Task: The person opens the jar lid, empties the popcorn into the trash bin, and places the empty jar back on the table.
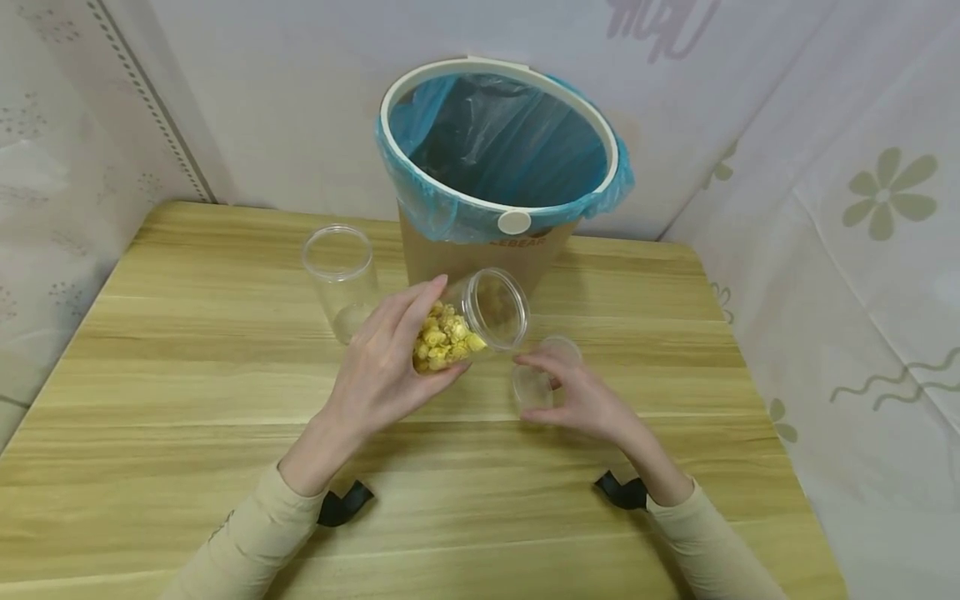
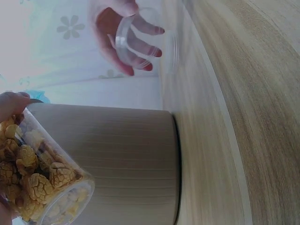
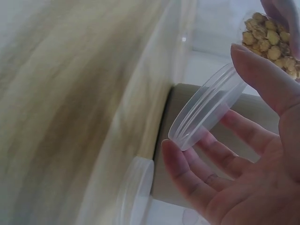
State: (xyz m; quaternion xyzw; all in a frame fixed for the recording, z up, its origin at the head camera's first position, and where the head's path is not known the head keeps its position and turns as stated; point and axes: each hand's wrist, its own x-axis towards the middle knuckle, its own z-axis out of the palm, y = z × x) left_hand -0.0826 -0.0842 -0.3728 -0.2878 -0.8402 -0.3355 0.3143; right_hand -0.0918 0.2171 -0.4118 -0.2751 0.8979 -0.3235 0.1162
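My left hand (image 1: 378, 358) grips a clear plastic jar (image 1: 471, 302) part filled with yellow popcorn (image 1: 444, 340). The jar is tilted on its side, its uncovered mouth facing right, in front of the bin. To the right, my right hand (image 1: 585, 398) holds a clear round lid (image 3: 206, 110) by its edge, tipped up between thumb and fingers in the right wrist view. A second clear lid (image 3: 136, 192) lies on the table just beyond that hand. Left of the held jar stands another clear jar (image 1: 339, 287), upright, uncovered and with nothing inside.
A tall beige bin (image 1: 427, 258) with a white rim ring (image 1: 517, 218) and a blue bag (image 1: 420, 196) stands at the back of the wooden table (image 1: 187, 400). Patterned cloth (image 1: 285, 108) hangs behind and at both sides. Black straps (image 1: 347, 504) show near both wrists.
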